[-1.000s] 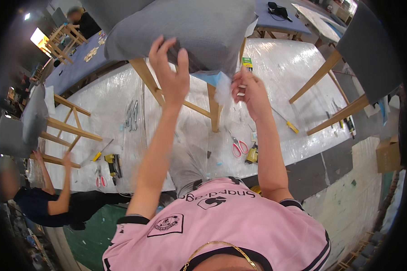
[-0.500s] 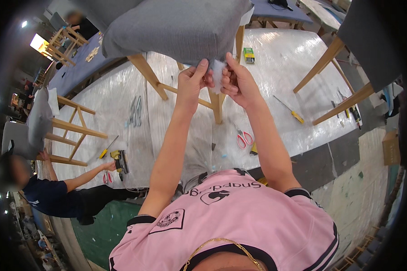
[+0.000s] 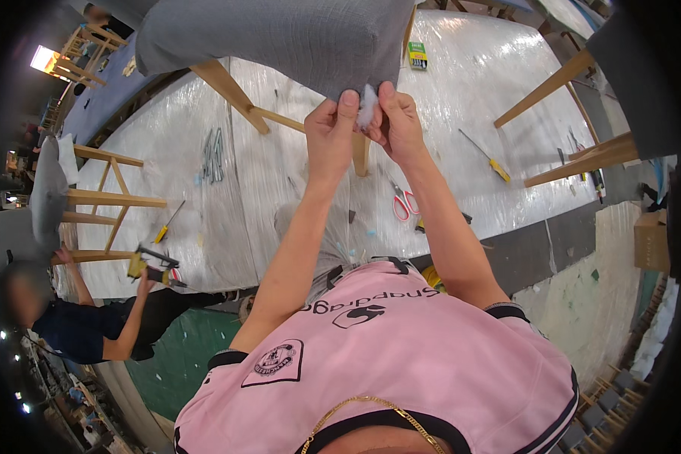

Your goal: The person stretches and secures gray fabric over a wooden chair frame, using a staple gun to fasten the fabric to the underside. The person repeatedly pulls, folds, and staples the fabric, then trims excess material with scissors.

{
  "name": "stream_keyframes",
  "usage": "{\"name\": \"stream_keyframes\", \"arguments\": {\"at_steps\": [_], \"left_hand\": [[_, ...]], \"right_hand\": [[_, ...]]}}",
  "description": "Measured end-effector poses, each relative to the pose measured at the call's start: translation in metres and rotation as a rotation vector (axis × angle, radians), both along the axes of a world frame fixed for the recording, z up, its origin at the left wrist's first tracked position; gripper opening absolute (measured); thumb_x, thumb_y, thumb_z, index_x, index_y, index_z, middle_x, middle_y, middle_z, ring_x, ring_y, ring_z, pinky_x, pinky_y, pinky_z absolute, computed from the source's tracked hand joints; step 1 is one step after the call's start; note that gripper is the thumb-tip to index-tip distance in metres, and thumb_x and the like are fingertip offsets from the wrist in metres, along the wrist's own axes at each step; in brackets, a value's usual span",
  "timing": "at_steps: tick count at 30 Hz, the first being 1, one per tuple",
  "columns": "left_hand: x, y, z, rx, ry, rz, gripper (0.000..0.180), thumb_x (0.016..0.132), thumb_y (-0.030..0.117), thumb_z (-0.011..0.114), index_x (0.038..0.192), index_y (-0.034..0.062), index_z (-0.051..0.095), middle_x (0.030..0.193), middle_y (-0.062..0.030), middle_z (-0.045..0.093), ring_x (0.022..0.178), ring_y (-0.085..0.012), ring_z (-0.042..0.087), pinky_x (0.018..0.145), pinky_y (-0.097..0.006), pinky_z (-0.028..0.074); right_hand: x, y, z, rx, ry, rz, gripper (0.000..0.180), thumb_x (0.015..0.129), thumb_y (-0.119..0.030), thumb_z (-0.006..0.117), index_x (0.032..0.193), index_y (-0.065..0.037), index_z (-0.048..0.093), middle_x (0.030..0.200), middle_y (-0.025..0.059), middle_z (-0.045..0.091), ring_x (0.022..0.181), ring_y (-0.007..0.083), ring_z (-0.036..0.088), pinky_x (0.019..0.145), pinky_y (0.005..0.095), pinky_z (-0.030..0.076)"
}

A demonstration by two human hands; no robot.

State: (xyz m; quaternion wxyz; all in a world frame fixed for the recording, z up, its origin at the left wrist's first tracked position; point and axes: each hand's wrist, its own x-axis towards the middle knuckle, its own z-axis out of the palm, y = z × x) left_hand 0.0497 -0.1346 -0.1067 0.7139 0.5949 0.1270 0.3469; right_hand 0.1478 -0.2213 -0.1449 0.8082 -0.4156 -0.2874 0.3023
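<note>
A grey upholstered chair (image 3: pixel 287 45) on wooden legs stands in front of me, with the corner of its fabric cover pulled towards me. My left hand (image 3: pixel 330 140) is closed, thumb and fingers pinching the fabric edge at that corner. Just beside it, my right hand (image 3: pixel 402 130) is closed in a like pinch on the other side of the corner. A tuft of white stuffing (image 3: pixel 368 107) pokes out between the two hands. The right fingertips are partly hidden, so whether they also touch the stuffing is unclear.
Plastic film covers the worktable (image 3: pixel 280 219). Red-handled scissors (image 3: pixel 402 203), a yellow screwdriver (image 3: pixel 498 168), metal rods (image 3: pixel 213 155) and a green-yellow box (image 3: pixel 417 55) lie on it. A co-worker at left holds a staple gun (image 3: pixel 153 266) by another chair (image 3: pixel 117 198).
My hands have shifted slightly, the left one turning more back-up at the fabric. The view has tilted, moving the chair up in the picture. The co-worker has lifted the staple gun off the table.
</note>
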Motion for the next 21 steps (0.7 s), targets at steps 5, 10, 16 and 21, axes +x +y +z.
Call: {"name": "stream_keyframes", "arguments": {"at_steps": [5,10,16,21], "left_hand": [[-0.012,-0.002,-0.022,0.087,0.066,0.04,0.048,0.102,0.039,0.068,0.072,0.0032,0.058,0.065,0.0042,0.054,0.065,-0.0055,0.045,0.057,-0.025,0.037],[-0.009,0.006,-0.013,0.219,0.035,0.056,0.042,0.101,0.034,0.07,0.077,0.0007,0.06,0.079,-0.0002,0.059,0.075,-0.0087,0.051,0.066,-0.029,0.044],[0.031,0.004,-0.012,0.187,-0.11,0.287,0.055,0.086,0.038,0.084,0.103,-0.0089,0.061,0.103,-0.0119,0.063,0.092,-0.0153,0.062,0.082,-0.034,0.052],[0.024,0.01,0.046,0.026,0.169,-0.228,0.065,0.082,0.038,0.087,0.118,-0.01,0.063,0.105,-0.0163,0.069,0.094,-0.0218,0.069,0.085,-0.034,0.054]], "right_hand": [[-0.008,-0.008,-0.023,-0.077,-0.039,-0.016,0.063,0.107,-0.053,0.052,0.062,-0.008,0.056,0.052,0.0046,0.055,0.043,0.011,0.05,0.041,0.0252,0.033],[0.001,-0.006,-0.026,-0.063,-0.074,-0.005,0.062,0.108,-0.051,0.051,0.062,-0.008,0.054,0.05,0.0046,0.053,0.042,0.0122,0.049,0.04,0.0262,0.034],[0.015,0.003,-0.026,-0.058,-0.073,-0.022,0.059,0.109,-0.05,0.048,0.068,-0.007,0.055,0.055,0.005,0.055,0.045,0.0126,0.052,0.042,0.0269,0.036],[0.025,-0.023,-0.005,-0.248,-0.275,-0.035,0.056,0.109,-0.046,0.05,0.073,-0.004,0.059,0.065,0.0057,0.062,0.053,0.0139,0.059,0.051,0.0279,0.044]]}}
